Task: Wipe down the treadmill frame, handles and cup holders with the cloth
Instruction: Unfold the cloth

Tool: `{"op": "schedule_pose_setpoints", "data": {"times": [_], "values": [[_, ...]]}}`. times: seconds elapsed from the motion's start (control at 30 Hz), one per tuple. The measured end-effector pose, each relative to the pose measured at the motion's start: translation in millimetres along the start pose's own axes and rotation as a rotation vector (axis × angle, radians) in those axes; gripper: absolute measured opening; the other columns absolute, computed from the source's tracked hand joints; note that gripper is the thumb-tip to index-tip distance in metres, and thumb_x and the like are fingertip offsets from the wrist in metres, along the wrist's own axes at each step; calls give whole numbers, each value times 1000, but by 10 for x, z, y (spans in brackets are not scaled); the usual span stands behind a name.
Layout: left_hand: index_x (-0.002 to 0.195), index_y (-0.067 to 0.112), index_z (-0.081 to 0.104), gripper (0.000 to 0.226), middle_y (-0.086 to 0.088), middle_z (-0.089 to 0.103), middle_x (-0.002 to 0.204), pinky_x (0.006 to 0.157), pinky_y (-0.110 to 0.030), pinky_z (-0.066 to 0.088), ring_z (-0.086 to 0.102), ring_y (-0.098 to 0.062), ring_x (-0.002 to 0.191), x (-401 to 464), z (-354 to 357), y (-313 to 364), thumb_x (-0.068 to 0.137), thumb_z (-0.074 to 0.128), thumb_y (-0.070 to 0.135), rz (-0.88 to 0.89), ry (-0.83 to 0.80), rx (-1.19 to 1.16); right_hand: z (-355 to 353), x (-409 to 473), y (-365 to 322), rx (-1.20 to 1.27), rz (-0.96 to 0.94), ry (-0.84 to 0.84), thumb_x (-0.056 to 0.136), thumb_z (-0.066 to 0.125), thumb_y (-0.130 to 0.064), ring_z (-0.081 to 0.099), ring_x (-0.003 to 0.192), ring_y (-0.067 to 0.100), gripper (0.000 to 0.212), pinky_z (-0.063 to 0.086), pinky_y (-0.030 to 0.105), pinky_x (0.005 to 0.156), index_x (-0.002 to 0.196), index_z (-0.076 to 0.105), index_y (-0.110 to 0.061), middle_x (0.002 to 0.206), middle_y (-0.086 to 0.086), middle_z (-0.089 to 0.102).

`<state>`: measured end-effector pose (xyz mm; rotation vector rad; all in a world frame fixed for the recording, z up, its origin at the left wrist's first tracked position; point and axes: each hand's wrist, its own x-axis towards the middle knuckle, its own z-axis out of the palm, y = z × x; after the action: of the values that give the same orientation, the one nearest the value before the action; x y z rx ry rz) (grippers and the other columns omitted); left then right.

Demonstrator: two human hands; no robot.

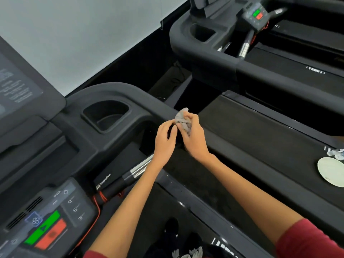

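two hands meet at the centre of the frame, above the right side rail of the black moulded plastic treadmill frame (119, 94). the right hand (193, 138) grips the crumpled grey fabric cloth (183, 119), fingers curled around the wad. the left hand (164, 139) pinches the wad's near edge. the step in hand appears to be regathering the cloth. fold it to a flat, fresh face before wiping. then work along the rail toward the deep black recessed cup holder (107, 116), left of centre, and the chrome and black tubular handle (130, 174) below it.
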<state>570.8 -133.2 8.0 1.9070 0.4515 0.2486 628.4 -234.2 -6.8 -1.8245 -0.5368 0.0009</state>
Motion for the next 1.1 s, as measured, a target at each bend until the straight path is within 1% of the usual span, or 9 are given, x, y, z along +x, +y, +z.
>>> {"op": "schedule_pose_setpoints", "data": {"times": [0.1, 0.2, 0.3, 0.4, 0.53, 0.63, 0.73, 0.93, 1.1], "values": [[126, 23, 55, 36, 4, 62, 120, 93, -37, 51, 58, -12, 111, -67, -223, 126, 100, 38, 41, -184, 0, -298, 128, -15, -184, 89, -80, 5, 90, 63, -7, 52, 110, 0, 31, 41, 14, 91, 111, 46, -22, 120, -10, 50], [128, 19, 55, 46, -9, 65, 119, 83, -38, 56, 63, -23, 109, -185, -466, 156, 97, 39, 49, -356, -60, -660, 313, -102, -368, 104, -119, -57, 89, 64, -5, 43, 119, -4, 18, 36, 9, 95, 104, 53, -8, 129, 3, 45], [123, 8, 57, 44, -15, 66, 111, 79, -37, 56, 67, -25, 98, -326, -760, 187, 95, 48, 41, -449, -5, -899, 475, -238, -543, 88, -246, -155, 88, 67, -9, 39, 121, -3, 15, 38, 15, 98, 99, 57, -6, 131, 5, 41], [118, 1, 54, 32, -15, 67, 92, 58, -28, 55, 69, -18, 72, -563, -1037, 244, 97, 47, 24, -417, 112, -1062, 589, -354, -631, -21, -456, -259, 84, 73, -23, 35, 129, 17, 22, 36, 33, 105, 101, 60, -20, 134, 1, 39], [126, 3, 53, 36, -19, 64, 117, 76, -36, 58, 65, -27, 101, -931, -1346, 231, 96, 48, 22, -309, 274, -994, 601, -523, -885, 183, -401, -516, 83, 74, -28, 35, 130, 10, 38, 37, 22, 104, 118, 61, -19, 139, 4, 34], [119, 8, 58, 27, -13, 67, 111, 73, -33, 58, 66, -22, 97, -1226, -1498, 297, 94, 52, 18, -239, 381, -869, 621, -633, -1122, 380, -165, -586, 87, 70, -23, 51, 117, 10, 50, 49, 24, 93, 132, 47, -20, 133, 1, 43], [116, 10, 59, 27, -9, 69, 106, 77, -30, 57, 66, -18, 96, -1521, -1582, 359, 89, 56, 15, -156, 451, -785, 707, -695, -1315, 440, 27, -668, 88, 67, -30, 60, 107, 15, 53, 54, 34, 89, 136, 46, -18, 122, -2, 56], [120, 13, 58, 32, -9, 67, 113, 79, -28, 55, 65, -18, 102, -2112, -1661, 440, 89, 60, 10, -63, 632, -642, 915, -944, -1628, 447, 124, -855, 82, 75, -27, 67, 99, 16, 40, 56, 37, 87, 113, 61, -7, 107, 5, 70], [119, 14, 59, 35, -1, 69, 109, 75, -23, 54, 67, -12, 100, -2683, -1782, 452, 85, 67, 13, -83, 810, -512, 1059, -1181, -1903, 396, -123, -886, 86, 71, -21, 65, 86, 29, 24, 54, 38, 72, 90, 59, 0, 89, 17, 66]]}}
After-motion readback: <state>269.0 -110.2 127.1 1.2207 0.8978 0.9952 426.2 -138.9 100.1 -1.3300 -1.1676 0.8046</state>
